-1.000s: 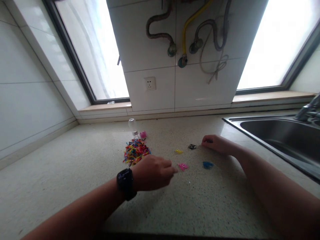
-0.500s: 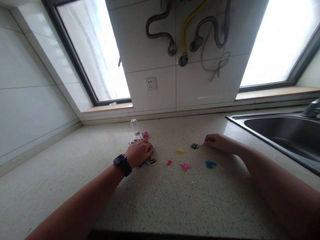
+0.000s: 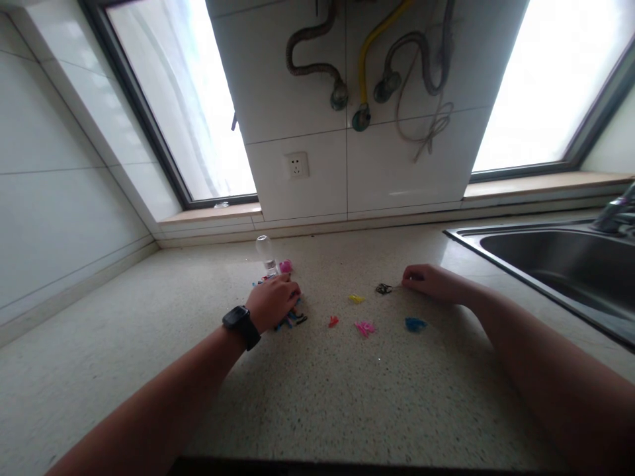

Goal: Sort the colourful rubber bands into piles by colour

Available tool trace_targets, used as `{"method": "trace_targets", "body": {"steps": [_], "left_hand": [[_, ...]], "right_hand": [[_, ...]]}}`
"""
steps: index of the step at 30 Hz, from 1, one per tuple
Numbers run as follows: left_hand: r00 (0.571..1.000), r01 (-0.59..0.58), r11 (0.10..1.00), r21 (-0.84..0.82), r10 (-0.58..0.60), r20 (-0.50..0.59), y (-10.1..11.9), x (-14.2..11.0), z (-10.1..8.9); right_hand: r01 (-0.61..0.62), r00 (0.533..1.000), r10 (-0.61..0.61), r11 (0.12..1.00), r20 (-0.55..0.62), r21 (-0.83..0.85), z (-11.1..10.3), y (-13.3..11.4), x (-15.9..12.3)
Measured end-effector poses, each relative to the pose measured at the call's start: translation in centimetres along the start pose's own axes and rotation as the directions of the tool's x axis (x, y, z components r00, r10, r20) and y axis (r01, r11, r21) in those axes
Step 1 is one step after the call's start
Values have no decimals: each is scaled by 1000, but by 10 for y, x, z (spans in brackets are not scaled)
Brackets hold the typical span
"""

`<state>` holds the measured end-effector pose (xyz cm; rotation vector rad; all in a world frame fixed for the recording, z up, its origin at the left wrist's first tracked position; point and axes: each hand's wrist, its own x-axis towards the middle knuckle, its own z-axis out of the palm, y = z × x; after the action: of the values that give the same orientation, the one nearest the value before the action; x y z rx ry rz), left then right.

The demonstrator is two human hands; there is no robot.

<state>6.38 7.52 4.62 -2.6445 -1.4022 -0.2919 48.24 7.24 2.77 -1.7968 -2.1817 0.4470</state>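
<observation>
My left hand [image 3: 272, 302], with a black watch [image 3: 241, 324] on its wrist, lies over a pile of small multicoloured rubber bands [image 3: 285, 324]. Its fingers are bent down into the pile and the tips are hidden. My right hand [image 3: 421, 279] rests on the counter with curled fingers, just right of a small black bunch of bands [image 3: 383, 289]; anything in its fingertips is too small to make out. Between the hands lie separate little groups: red bands [image 3: 333, 321], pink bands [image 3: 365, 328], yellow bands [image 3: 356, 299] and blue bands [image 3: 415, 324].
Behind the pile stands a clear bottle [image 3: 264, 251], seemingly upside down, beside a pink object [image 3: 286, 266]. A steel sink [image 3: 461, 237] is set into the speckled counter [image 3: 317, 403] at the right. The tiled wall carries a socket [image 3: 297, 164] and hoses [image 3: 367, 59].
My left hand has moved from near the pink bands back left onto the multicoloured pile. A small red group now shows on the counter where that hand was. My right hand has stayed in place.
</observation>
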Motion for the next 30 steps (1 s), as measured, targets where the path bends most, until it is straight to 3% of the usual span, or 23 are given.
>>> {"method": "trace_targets", "body": {"steps": [30], "left_hand": [[993,119,993,-16,-119,-10,11,0,1]], "right_hand": [[-5,1000,4,999,-4,-43,-2,-9,-3]]}}
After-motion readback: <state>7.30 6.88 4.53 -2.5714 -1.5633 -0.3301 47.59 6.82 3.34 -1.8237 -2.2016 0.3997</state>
